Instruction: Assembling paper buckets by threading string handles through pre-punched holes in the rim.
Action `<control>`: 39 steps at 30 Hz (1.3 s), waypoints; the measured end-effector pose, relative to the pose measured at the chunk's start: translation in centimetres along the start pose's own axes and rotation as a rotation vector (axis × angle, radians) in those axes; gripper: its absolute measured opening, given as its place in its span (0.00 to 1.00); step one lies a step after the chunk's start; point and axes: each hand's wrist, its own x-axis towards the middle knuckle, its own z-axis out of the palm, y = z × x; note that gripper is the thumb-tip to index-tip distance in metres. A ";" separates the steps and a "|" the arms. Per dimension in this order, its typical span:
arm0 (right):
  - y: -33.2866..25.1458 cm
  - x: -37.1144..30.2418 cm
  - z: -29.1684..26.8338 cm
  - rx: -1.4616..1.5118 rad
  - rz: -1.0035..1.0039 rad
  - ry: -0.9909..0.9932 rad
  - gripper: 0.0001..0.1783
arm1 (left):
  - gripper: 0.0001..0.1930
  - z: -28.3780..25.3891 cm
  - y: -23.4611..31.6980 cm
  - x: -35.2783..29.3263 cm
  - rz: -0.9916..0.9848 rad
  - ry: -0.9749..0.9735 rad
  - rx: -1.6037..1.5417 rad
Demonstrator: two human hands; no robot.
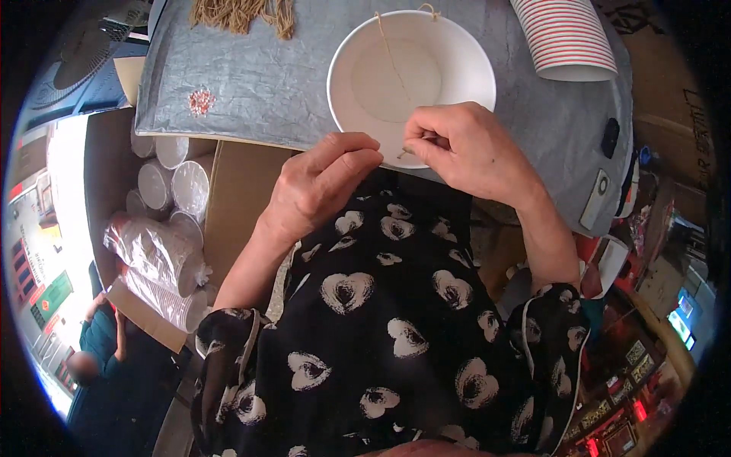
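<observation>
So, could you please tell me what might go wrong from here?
Only a short end of twine shows at the fingertips of the right hand, so it could slip loose. The white tub sits by the near edge of the table, so a firm tug might tip it. The striped stack of containers lies on its side and could roll if bumped.

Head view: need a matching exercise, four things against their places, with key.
1. white tub
2. striped cup stack
3. tan string bundle
4. red-and-white bits

A. left of the tub, partly cut off by the picture's top edge
B. nearest the right hand
C. near the cover's left edge
D. right of the tub

Pairs: 1-B; 2-D; 3-A; 4-C
</observation>
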 end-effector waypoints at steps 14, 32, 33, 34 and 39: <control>-0.8 0.2 -0.4 0.074 0.040 -0.019 0.06 | 0.15 -0.3 1.2 1.1 -0.150 -0.007 0.017; 0.1 -0.2 -0.4 0.227 -0.023 0.080 0.06 | 0.05 1.0 1.0 2.7 -0.208 0.096 -0.097; 0.1 -0.2 -0.3 0.208 -0.051 0.113 0.06 | 0.05 1.0 1.1 2.7 -0.207 0.094 -0.096; 0.2 -0.2 -0.1 0.209 -0.051 0.115 0.06 | 0.05 1.0 1.3 2.8 -0.200 0.080 -0.057; 0.2 -0.3 0.2 0.259 -0.093 0.166 0.06 | 0.08 0.7 1.3 2.7 -0.152 0.012 -0.018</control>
